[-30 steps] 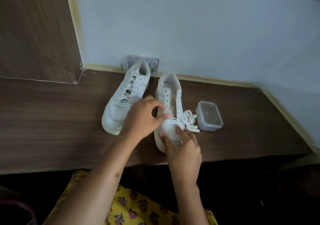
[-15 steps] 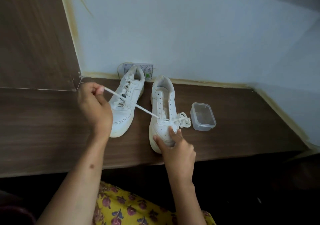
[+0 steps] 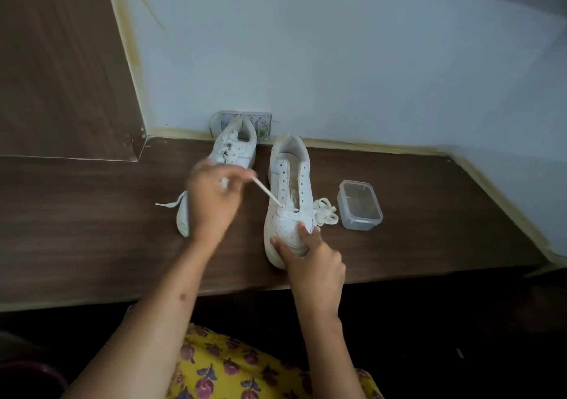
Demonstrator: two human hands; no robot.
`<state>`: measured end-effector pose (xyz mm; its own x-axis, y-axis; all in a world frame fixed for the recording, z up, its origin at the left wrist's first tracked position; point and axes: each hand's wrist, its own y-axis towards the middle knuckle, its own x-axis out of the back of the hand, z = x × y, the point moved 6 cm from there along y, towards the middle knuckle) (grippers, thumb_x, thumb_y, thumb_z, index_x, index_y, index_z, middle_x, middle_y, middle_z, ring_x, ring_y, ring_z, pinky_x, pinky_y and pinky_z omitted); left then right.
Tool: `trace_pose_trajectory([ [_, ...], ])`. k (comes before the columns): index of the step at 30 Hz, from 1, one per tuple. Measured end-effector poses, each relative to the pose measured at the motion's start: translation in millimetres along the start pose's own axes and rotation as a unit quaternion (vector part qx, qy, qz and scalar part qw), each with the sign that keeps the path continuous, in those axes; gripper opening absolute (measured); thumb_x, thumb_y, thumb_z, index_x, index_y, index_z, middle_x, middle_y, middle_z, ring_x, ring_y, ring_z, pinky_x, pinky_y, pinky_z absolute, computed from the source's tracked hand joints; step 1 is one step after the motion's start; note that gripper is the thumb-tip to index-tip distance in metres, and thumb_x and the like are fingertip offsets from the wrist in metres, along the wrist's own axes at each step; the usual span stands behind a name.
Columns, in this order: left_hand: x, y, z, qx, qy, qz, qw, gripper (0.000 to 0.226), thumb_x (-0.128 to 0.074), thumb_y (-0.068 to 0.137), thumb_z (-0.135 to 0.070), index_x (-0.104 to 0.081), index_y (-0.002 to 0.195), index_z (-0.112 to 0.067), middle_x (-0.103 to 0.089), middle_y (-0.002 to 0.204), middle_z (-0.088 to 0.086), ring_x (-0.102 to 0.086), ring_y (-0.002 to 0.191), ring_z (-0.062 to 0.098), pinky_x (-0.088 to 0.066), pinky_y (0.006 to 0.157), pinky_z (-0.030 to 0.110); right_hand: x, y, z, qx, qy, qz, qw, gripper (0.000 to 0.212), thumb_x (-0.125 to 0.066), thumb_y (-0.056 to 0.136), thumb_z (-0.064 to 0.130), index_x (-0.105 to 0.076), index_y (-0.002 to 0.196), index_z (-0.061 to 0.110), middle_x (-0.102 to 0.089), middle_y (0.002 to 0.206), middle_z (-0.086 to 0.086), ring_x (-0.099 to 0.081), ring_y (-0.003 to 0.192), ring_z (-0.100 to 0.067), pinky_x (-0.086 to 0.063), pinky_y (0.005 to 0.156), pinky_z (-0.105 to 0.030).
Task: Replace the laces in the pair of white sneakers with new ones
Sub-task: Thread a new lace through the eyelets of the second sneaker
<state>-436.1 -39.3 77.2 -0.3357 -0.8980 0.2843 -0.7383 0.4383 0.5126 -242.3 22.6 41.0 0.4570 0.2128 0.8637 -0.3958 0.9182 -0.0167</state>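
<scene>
Two sneakers sit on the bench (image 3: 92, 230). Your right hand (image 3: 310, 254) grips the right sneaker (image 3: 290, 196) toe, steadying it, while your left hand (image 3: 214, 196) at nine o'clock pinches the lace (image 3: 266, 193) taut from a lower eyelet.

Two sneakers on the shelf: laced sneaker (image 3: 236, 150) left, unlaced sneaker (image 3: 290, 196) right, container (image 3: 359, 205) beside it.

I am looking at a room in a home. A brown wooden shelf (image 3: 92, 230) is running along a pale blue wall (image 3: 337, 61). A wall socket (image 3: 264, 122) is sitting just above the shelf, and a yellow flowery dress (image 3: 230, 368) is showing below it.
</scene>
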Motion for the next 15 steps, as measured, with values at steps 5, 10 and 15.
trace_pose_trajectory([
  [5, 65, 12, 43, 0.106, 0.04, -0.243, 0.963, 0.017, -0.069, 0.085, -0.026, -0.073, 0.097, -0.016, -0.071, 0.097, 0.006, -0.065, 0.093, 0.026, -0.05, 0.087, 0.038, 2, -2, 0, 0.004, -0.007, -0.009, 1.0, 0.064, -0.056, 0.087, 0.065, -0.047, 0.142, 0.034, -0.043, 0.152, 0.001, -0.057, 0.122, -0.022, -0.045, 0.094, -0.033],
  [10, -13, -3, 4, -0.052, 0.077, 0.109, 0.99, 0.031, -0.075, 0.081, -0.037, -0.073, 0.107, -0.021, -0.064, 0.105, -0.014, -0.055, 0.098, 0.003, -0.039, 0.093, 0.018, 1, -1, 6, 0.008, -0.042, -0.015, 0.999, 0.063, -0.051, 0.088, 0.068, -0.046, 0.141, 0.034, -0.05, 0.146, 0.002, -0.061, 0.115, -0.022, -0.047, 0.087, -0.034],
  [15, -53, -19, -2, -0.102, 0.127, 0.222, 0.961, 0.012, -0.071, 0.085, -0.028, -0.078, 0.087, -0.018, -0.071, 0.081, -0.006, -0.056, 0.087, 0.006, -0.033, 0.109, 0.027, -3, 0, 8, 0.007, -0.073, -0.02, 0.997, 0.065, -0.047, 0.088, 0.07, -0.042, 0.143, 0.036, -0.051, 0.145, 0.001, -0.063, 0.112, -0.022, -0.049, 0.084, -0.034],
])
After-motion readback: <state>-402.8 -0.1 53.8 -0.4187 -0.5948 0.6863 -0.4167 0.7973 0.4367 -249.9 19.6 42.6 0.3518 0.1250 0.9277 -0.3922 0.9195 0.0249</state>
